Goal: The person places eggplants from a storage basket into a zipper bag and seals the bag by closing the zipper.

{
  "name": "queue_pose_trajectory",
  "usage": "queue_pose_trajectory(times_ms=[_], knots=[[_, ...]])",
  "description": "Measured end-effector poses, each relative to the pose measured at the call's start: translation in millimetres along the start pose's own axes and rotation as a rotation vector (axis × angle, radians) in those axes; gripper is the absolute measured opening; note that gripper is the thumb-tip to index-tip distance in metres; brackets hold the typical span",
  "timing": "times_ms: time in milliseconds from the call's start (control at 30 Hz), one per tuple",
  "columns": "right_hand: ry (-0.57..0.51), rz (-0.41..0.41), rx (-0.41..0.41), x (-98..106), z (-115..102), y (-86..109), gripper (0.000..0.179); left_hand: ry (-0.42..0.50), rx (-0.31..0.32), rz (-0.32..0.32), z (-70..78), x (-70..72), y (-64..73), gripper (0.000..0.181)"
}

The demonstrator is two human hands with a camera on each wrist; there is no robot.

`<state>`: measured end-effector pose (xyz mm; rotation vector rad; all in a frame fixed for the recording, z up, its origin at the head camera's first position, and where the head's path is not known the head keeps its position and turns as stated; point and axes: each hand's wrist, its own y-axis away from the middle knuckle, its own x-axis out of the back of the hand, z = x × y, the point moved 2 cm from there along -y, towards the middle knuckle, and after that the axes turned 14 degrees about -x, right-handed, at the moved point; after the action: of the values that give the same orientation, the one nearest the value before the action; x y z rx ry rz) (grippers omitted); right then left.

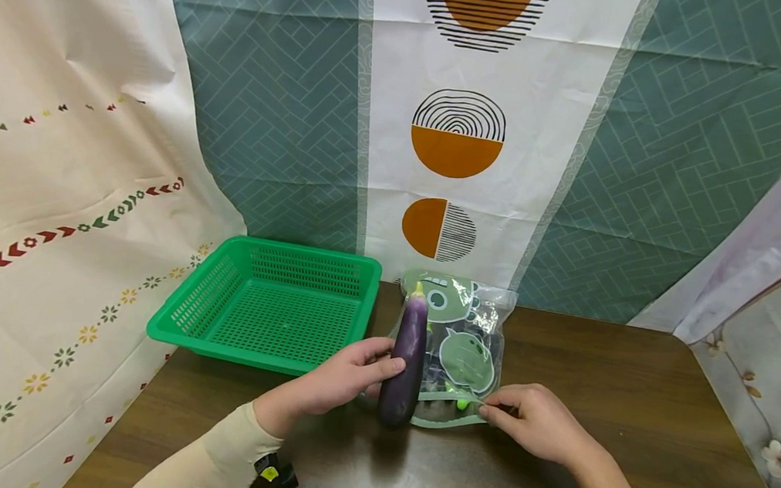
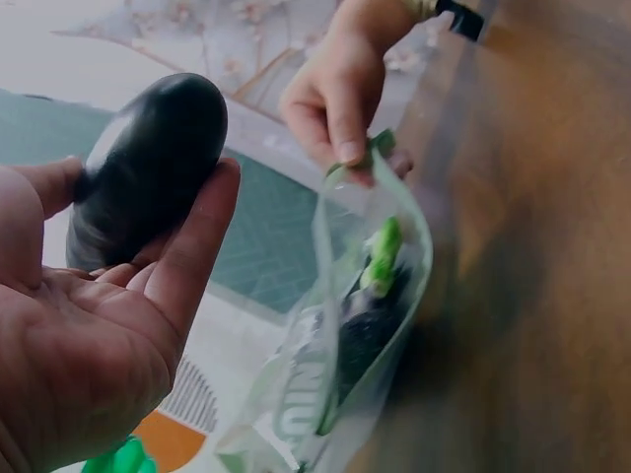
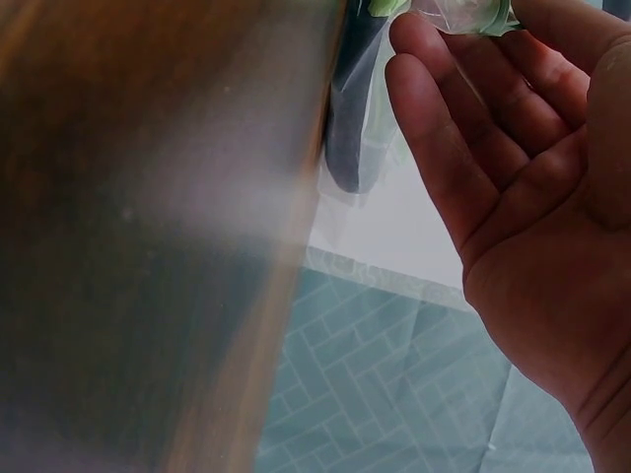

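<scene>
A long dark purple eggplant [image 1: 406, 362] is gripped by my left hand [image 1: 340, 375], its pale stem end pointing away toward the wall. It is held beside and partly over a clear zip bag [image 1: 504, 339] with green cartoon prints. My right hand [image 1: 542, 424] pinches the bag's green-edged mouth at its right corner. In the left wrist view the mouth gapes, and a dark eggplant [image 2: 370, 340] with a bright green stem lies inside. The right wrist view shows fingertips [image 3: 414, 34] of my right hand at the bag's edge.
A green plastic basket [image 1: 286, 320] with perforated walls stands on the brown wooden table [image 1: 602, 371], left of the bag. Patterned cloths [image 1: 290, 111] hang behind and at both sides of the table.
</scene>
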<state>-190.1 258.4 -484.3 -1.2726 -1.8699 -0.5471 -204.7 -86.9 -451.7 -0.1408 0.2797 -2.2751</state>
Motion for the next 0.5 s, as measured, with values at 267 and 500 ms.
queue_pose_trajectory(times_ms=[267, 500], knots=[[0.018, 0.021, 0.01, -0.5, -0.1, 0.5, 0.008, 0.064, 0.054, -0.029, -14.8, -15.5, 2.7, 0.045], [0.023, 0.022, 0.005, -0.6, -0.6, -0.2, 0.008, 0.056, 0.064, -0.041, -26.2, -23.7, 4.8, 0.043]])
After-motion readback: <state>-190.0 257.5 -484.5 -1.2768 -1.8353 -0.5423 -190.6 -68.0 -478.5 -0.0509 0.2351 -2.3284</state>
